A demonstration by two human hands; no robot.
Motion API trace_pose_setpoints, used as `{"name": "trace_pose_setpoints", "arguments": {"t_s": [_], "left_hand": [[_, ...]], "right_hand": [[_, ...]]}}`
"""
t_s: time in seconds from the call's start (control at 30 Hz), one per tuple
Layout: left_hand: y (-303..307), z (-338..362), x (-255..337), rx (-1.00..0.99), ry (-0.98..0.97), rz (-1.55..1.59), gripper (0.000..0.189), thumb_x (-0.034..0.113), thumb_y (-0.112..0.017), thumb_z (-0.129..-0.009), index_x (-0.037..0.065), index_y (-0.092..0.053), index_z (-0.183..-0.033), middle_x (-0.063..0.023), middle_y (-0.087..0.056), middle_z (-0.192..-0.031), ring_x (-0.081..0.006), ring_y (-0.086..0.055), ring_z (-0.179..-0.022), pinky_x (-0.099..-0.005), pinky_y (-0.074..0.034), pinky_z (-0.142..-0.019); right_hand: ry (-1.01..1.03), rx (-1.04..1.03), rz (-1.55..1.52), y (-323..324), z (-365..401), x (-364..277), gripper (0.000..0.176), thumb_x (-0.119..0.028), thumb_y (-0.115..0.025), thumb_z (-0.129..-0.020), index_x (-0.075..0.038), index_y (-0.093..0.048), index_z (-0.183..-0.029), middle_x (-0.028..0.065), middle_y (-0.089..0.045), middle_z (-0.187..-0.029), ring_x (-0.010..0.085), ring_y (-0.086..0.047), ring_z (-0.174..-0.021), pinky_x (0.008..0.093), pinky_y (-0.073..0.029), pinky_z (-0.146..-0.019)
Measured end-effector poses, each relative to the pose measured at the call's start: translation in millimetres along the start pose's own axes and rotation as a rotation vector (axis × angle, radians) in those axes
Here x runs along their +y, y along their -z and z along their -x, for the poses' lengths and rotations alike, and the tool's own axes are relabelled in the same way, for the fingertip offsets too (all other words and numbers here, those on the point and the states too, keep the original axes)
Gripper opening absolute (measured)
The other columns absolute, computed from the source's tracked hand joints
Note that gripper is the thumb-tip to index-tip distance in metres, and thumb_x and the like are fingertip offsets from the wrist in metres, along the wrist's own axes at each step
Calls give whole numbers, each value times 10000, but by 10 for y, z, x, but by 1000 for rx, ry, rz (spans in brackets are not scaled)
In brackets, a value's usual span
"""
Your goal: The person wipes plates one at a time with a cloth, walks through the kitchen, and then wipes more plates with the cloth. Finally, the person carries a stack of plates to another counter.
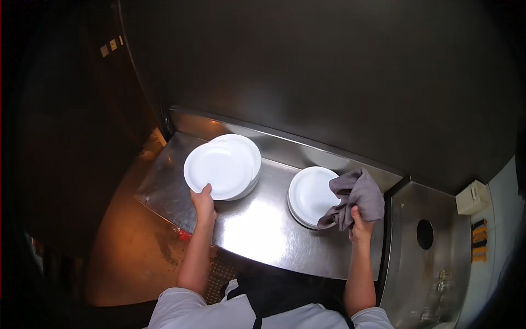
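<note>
My left hand (204,204) grips the near edge of a white plate (218,171), its thumb on the rim. This plate is over a stack of white plates (247,151) at the left of the steel counter (268,219); whether it touches the stack is unclear. On the right, my right hand (360,226) is closed on a crumpled grey cloth (361,197). The cloth hangs over the right edge of a second, smaller stack of white plates (313,193). Part of that stack's top plate is hidden by the cloth.
A raised steel edge (285,156) runs along the back of the counter. To the right is another steel surface (405,274) with a dark round hole (425,234). A white box (472,198) and yellow-and-black items (479,241) are at the right wall.
</note>
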State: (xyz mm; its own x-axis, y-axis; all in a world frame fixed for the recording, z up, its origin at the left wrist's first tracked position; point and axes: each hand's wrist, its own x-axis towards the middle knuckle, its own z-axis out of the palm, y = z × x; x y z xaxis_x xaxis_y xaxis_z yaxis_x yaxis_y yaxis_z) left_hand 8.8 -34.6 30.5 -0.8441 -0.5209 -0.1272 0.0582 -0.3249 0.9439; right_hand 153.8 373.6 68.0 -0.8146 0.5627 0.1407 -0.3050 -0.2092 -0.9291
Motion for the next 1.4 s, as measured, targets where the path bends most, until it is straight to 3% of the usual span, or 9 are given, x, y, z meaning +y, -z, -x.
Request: {"name": "trace_pose_setpoints", "arguments": {"t_s": [0.2,0.4,0.5,0.63,0.73,0.87,0.97,1.1,1.4], "left_hand": [[-355,-26,-186,80,-106,-202,727,-22,-614,-833,-5,-298,-1487,-229,-417,-1458,-340,-463,-1306,-399,-357,-1101],[-512,313,-161,352,-348,-710,884,67,-691,-846,1,-138,-1532,-252,-279,-1531,-350,-312,-1413,-465,-226,-1170],[-422,994,-553,-274,-514,-461,943,159,-770,-820,-28,-161,-1514,-268,-306,-1509,-371,-325,-1399,-488,-257,-1151],[-755,1914,-891,-861,-295,-997,1267,499,-865,-647,-123,-138,-1478,-344,-283,-1496,-494,-222,-1422,-539,-199,-1155],[-1117,2208,-1098,-810,-244,-1132,1467,558,-875,-575,-189,43,-1442,-397,-140,-1523,-481,-83,-1465,-590,-55,-1163],[-1174,2132,-1274,-810,-121,-1099,1234,534,-831,-634,-87,-188,-1485,-309,-255,-1525,-378,-252,-1441,-606,-88,-1145],[-992,2052,-1906,-678,-894,-1253,1182,456,-844,-656,-63,-183,-1489,-284,-308,-1505,-361,-381,-1377,-599,-59,-1147],[-1120,2178,-1400,-658,-244,-921,1389,550,-854,-622,-85,21,-1494,-308,-249,-1526,-371,-301,-1427,-580,-26,-1158],[-1160,2245,-1243,-608,-277,-906,1378,554,-880,-581,-107,-91,-1497,-299,-270,-1524,-359,-243,-1454,-541,-25,-1184]], "right_hand": [[-101,232,-265,50,68,-23,596,-248,-739,-900,17,-466,-1359,105,-560,-1312,215,-545,-1187,360,-425,-1025],[191,206,682,88,-305,147,603,-156,-799,-787,8,-539,-1306,173,-559,-1343,306,-536,-1243,382,-394,-1057],[452,-44,1352,114,-669,502,758,-149,-831,-664,-13,-521,-1342,245,-479,-1423,397,-417,-1359,455,-299,-1141],[91,-376,1609,-329,-777,843,968,-516,-734,-760,-29,-340,-1498,244,-285,-1559,357,-213,-1478,516,-125,-1200],[119,-578,1418,-695,-748,976,958,-512,-709,-771,-5,-331,-1492,234,-292,-1559,361,-232,-1470,484,-133,-1205],[109,-925,1186,-608,-464,963,848,-428,-691,-792,-40,-378,-1478,221,-340,-1538,338,-283,-1454,456,-195,-1199],[26,-1163,1073,-152,-226,656,817,-359,-692,-799,-77,-363,-1492,209,-354,-1534,338,-304,-1445,464,-227,-1190],[14,-1094,1381,406,-460,352,835,-321,-708,-798,-70,-336,-1501,202,-356,-1534,326,-303,-1448,476,-208,-1196],[259,-862,1272,-654,-660,1067,879,-533,-669,-823,-17,-371,-1468,213,-350,-1531,379,-280,-1443,451,-179,-1207]]}}
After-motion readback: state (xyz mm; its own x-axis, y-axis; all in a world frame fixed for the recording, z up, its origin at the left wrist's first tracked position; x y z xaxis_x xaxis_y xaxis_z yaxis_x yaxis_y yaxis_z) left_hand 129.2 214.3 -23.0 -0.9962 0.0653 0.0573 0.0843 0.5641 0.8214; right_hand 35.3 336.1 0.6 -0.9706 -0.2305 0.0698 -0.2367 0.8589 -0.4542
